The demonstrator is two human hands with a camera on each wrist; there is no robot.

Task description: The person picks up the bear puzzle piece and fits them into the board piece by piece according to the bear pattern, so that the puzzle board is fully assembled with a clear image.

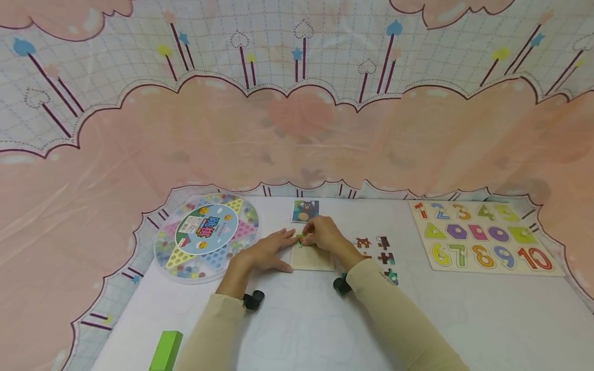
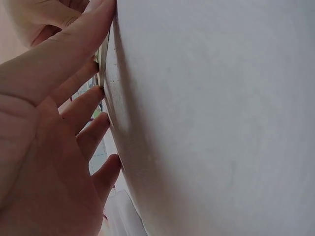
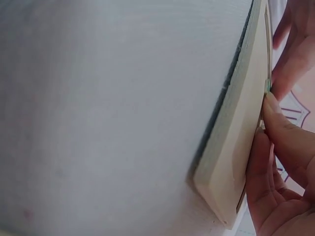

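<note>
A square wooden puzzle tray lies on the table in front of the person. At its upper left corner, the right hand pinches a small green puzzle piece, partly hidden by the fingers. The right wrist view shows the thumb and fingers at the tray's surface beside a sliver of green. With fingers spread, the left hand rests along the tray's left side, fingertips by the upper corner and thumb near the lower one. Loose jigsaw pieces lie right of the tray, some hidden behind the right arm.
A bear picture card lies beyond the tray. To the left is a round Chinese checkers board with marbles. A number and shape board lies at the right, and a green block at the near left.
</note>
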